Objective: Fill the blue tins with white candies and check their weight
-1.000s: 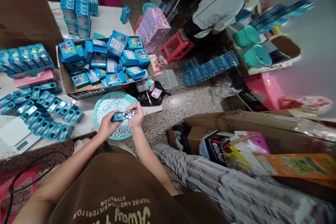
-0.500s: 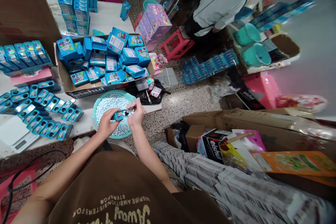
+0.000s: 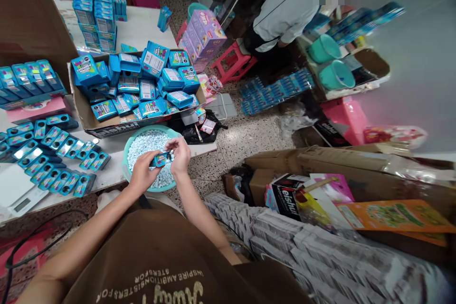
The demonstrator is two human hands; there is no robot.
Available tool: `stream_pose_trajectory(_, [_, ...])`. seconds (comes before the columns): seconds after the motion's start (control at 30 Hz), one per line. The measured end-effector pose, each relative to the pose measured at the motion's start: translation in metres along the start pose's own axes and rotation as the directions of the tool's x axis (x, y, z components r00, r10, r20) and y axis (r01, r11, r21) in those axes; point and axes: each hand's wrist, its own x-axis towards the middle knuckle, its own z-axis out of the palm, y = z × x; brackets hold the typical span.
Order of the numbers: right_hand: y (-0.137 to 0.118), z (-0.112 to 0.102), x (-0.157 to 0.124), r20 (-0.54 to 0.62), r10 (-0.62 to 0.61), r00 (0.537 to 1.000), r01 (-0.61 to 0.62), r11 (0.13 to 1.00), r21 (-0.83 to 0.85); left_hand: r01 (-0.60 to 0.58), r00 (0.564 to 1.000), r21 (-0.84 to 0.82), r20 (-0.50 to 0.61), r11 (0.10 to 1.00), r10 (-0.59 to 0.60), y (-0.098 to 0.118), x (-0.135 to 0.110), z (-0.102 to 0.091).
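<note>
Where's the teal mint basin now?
In the head view, the teal basin sits at the front edge of the table, just below the cardboard box, right of the rows of tins, beneath the left hand and right hand.

Glossy teal plastic basin (image 3: pixel 124 166), matt cardboard carton (image 3: pixel 107 129)

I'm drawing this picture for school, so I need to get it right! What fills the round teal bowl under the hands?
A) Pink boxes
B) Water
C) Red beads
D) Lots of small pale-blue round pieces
D. The teal bowl is heaped with small pale-blue round pieces, and the left hand holds a small blue tin just above them.
</note>
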Motion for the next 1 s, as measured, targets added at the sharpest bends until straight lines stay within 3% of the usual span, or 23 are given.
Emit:
stream_pose_trajectory(0.2, [0.000, 0.000, -0.005, 0.153, -0.029, 0.988, 0.047, 0.992, -0.116, 0.175, 0.982, -0.141, -0.042, 0.974, -0.183, -0.004, 0.000, 0.005])
stream_pose_trajectory(0.37, [-0.001, 0.002, -0.004, 0.204, -0.034, 0.978, 0.057, 0.992, -0.110, 0.168, 0.983, -0.134, -0.050, 0.977, -0.176, -0.006, -0.002, 0.007])
stream_pose_trajectory(0.43, [0.000, 0.005, -0.001, 0.175, 0.025, 0.984, -0.011, 0.997, -0.079, 0.163, 0.984, -0.082, -0.055, 0.983, -0.168, -0.006, -0.002, 0.007])
stream_pose_trajectory(0.53, [0.004, 0.011, 0.005, 0.025, 0.112, 0.993, -0.113, 0.993, 0.041, 0.170, 0.984, -0.013, -0.055, 0.985, -0.171, -0.005, -0.001, 0.007])
stream_pose_trajectory(0.63, [0.005, 0.014, 0.008, -0.068, 0.134, 0.989, -0.125, 0.984, 0.127, 0.194, 0.979, -0.016, -0.063, 0.981, -0.195, -0.007, -0.001, 0.007])
stream_pose_trajectory(0.73, [0.001, 0.011, 0.008, -0.088, 0.112, 0.990, -0.098, 0.984, 0.150, 0.235, 0.967, -0.072, -0.080, 0.969, -0.241, -0.010, -0.002, 0.005])
stream_pose_trajectory(0.87, [-0.001, -0.004, 0.009, -0.059, -0.002, 0.998, 0.006, 0.998, 0.069, 0.254, 0.957, -0.153, -0.103, 0.955, -0.271, -0.015, -0.006, -0.002])
stream_pose_trajectory(1.0, [0.025, -0.039, 0.017, -0.077, -0.051, 0.996, 0.036, 0.983, -0.180, 0.215, 0.968, -0.260, -0.071, 0.941, -0.241, -0.024, -0.012, -0.011])
